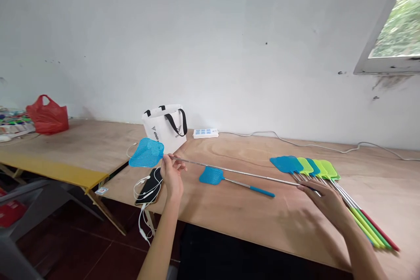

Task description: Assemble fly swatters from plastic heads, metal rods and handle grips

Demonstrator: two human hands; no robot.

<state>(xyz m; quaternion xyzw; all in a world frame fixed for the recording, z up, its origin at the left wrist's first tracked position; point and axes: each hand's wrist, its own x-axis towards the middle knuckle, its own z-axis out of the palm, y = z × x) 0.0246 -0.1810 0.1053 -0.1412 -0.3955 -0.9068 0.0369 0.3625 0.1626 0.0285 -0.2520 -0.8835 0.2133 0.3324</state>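
A blue fly swatter with a long thin metal rod is held level above the wooden table by both hands. My left hand pinches the rod just beside the mesh head. At the other end, my right hand is closed around the handle, which its fingers mostly hide. Below the rod, a second fly swatter with a shorter shaft and a blue grip lies on the table. To the right, several blue and green fly swatters lie overlapped in a fanned row, their handles pointing toward the near right.
A white tote bag and a power strip stand near the wall, with a cable running right. A black phone with white earphones lies at the front left edge. A red plastic bag sits on the neighbouring table.
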